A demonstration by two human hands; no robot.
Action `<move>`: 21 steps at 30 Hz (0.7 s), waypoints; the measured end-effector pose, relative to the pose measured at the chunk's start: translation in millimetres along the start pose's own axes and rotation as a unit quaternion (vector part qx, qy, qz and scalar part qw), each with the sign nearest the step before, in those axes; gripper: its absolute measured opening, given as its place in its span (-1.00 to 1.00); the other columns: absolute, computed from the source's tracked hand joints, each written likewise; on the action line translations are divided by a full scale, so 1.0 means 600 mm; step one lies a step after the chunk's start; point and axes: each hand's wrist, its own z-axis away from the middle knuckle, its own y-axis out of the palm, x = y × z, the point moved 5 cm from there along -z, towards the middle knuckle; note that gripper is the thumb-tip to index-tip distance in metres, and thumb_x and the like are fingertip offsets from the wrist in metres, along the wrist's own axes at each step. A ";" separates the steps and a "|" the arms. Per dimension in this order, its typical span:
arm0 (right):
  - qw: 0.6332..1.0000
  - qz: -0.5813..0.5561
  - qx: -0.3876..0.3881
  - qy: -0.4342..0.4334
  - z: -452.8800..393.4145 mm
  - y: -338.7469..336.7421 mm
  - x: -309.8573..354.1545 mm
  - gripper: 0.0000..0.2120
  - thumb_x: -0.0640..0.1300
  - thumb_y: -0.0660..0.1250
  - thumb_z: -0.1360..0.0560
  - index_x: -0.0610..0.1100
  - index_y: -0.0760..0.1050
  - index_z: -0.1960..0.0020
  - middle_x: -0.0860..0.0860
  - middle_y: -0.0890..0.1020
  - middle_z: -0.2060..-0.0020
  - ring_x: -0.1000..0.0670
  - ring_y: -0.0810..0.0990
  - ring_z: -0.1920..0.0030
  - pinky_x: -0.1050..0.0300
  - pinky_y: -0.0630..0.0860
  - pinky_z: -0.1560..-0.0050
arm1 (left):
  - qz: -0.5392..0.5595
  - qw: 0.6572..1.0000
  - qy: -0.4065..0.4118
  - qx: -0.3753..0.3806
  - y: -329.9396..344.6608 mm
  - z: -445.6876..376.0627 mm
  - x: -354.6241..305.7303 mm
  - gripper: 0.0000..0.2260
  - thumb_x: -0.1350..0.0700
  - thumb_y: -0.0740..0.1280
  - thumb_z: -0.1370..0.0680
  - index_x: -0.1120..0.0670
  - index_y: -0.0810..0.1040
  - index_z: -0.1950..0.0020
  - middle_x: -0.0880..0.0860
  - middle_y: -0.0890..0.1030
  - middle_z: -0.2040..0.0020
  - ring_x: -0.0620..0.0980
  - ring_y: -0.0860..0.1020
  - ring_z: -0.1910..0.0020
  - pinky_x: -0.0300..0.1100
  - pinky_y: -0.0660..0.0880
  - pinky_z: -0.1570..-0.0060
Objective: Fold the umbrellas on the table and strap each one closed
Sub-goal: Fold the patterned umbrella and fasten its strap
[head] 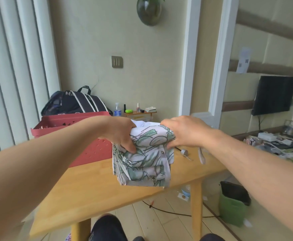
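Wooden bench (93,185), mid-frame: left hand (120,134) and right hand (182,132) both grip folded leaf-print umbrella (145,160) above it. Red basket (90,150) left holds dark bag (74,103).

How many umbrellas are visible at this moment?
1. The white umbrella with green leaf print is held above the wooden table, gripped by the left hand and right hand. Others may sit unseen inside the red perforated basket.
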 end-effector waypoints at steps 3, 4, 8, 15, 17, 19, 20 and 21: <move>1.000 0.013 -0.014 0.003 -0.001 -0.007 0.011 -0.60 0.22 0.44 -0.43 0.13 0.39 -0.15 0.11 0.59 0.03 -0.08 0.58 -0.02 0.04 0.43 0.25 | 0.003 1.000 0.005 0.003 0.001 0.007 0.011 -0.41 -0.12 0.67 -0.34 0.03 0.54 -0.25 -0.11 0.70 -0.02 -0.05 0.67 0.01 -0.03 0.61 -0.13; 1.000 0.021 -0.016 0.012 -0.003 -0.008 0.013 -0.66 0.17 0.41 -0.43 0.12 0.38 -0.12 0.11 0.59 0.07 -0.09 0.58 0.01 0.04 0.42 0.27 | -0.001 1.000 0.007 -0.002 0.003 0.007 0.012 -0.42 -0.12 0.66 -0.34 0.01 0.53 -0.25 -0.12 0.69 -0.02 -0.06 0.66 0.01 -0.04 0.61 -0.12; 0.996 0.060 -0.013 0.066 -0.015 -0.010 0.010 -0.75 0.05 0.38 -0.40 0.05 0.36 0.01 0.06 0.54 0.19 -0.14 0.57 0.13 0.07 0.43 0.31 | -0.119 0.988 0.031 -0.089 -0.003 -0.013 0.002 -0.43 -0.19 0.56 -0.40 -0.10 0.47 -0.33 -0.08 0.62 -0.20 0.04 0.59 -0.13 -0.04 0.57 -0.12; 0.993 0.008 0.028 0.112 -0.023 -0.011 0.020 -0.79 0.02 0.39 -0.34 0.02 0.44 0.07 0.07 0.53 0.23 -0.06 0.56 0.21 0.10 0.45 0.31 | -0.256 0.932 0.098 -0.236 0.009 -0.066 -0.057 -0.50 -0.26 0.43 -0.43 -0.09 0.44 -0.27 -0.05 0.62 -0.09 0.10 0.61 -0.13 -0.08 0.47 0.07; 0.990 -0.033 0.037 0.131 -0.008 -0.007 0.001 -0.78 0.03 0.40 -0.30 0.03 0.47 0.09 0.09 0.58 0.24 -0.02 0.57 0.23 0.10 0.52 0.28 | -0.266 0.928 0.067 -0.251 0.006 -0.053 -0.027 -0.52 -0.30 0.42 -0.47 -0.08 0.42 -0.24 -0.04 0.63 -0.03 0.11 0.63 -0.05 -0.08 0.49 0.17; 0.988 -0.060 0.050 0.134 0.002 -0.004 -0.012 -0.78 0.03 0.41 -0.28 0.02 0.49 0.11 0.09 0.62 0.26 -0.02 0.59 0.23 0.09 0.55 0.28 | -0.271 0.924 0.058 -0.265 0.004 -0.041 -0.001 -0.53 -0.34 0.41 -0.47 -0.07 0.45 -0.19 -0.03 0.62 0.03 0.10 0.63 0.01 -0.07 0.53 0.20; 0.987 -0.070 0.057 0.129 0.004 -0.003 -0.013 -0.78 0.03 0.41 -0.28 0.01 0.49 0.12 0.08 0.62 0.26 -0.02 0.60 0.23 0.09 0.54 0.28 | -0.268 0.923 0.061 -0.270 0.003 -0.037 0.004 -0.57 -0.33 0.42 -0.48 -0.06 0.47 -0.13 -0.03 0.61 0.07 0.10 0.62 0.04 -0.08 0.53 0.21; 0.987 -0.081 0.062 0.124 0.004 -0.002 -0.012 -0.77 0.04 0.42 -0.28 0.02 0.49 0.12 0.08 0.63 0.26 -0.03 0.61 0.22 0.07 0.55 0.28 | -0.263 0.923 0.068 -0.273 0.003 -0.035 0.005 -0.62 -0.29 0.44 -0.47 -0.05 0.48 -0.07 -0.03 0.59 0.13 0.10 0.61 0.07 -0.08 0.52 0.22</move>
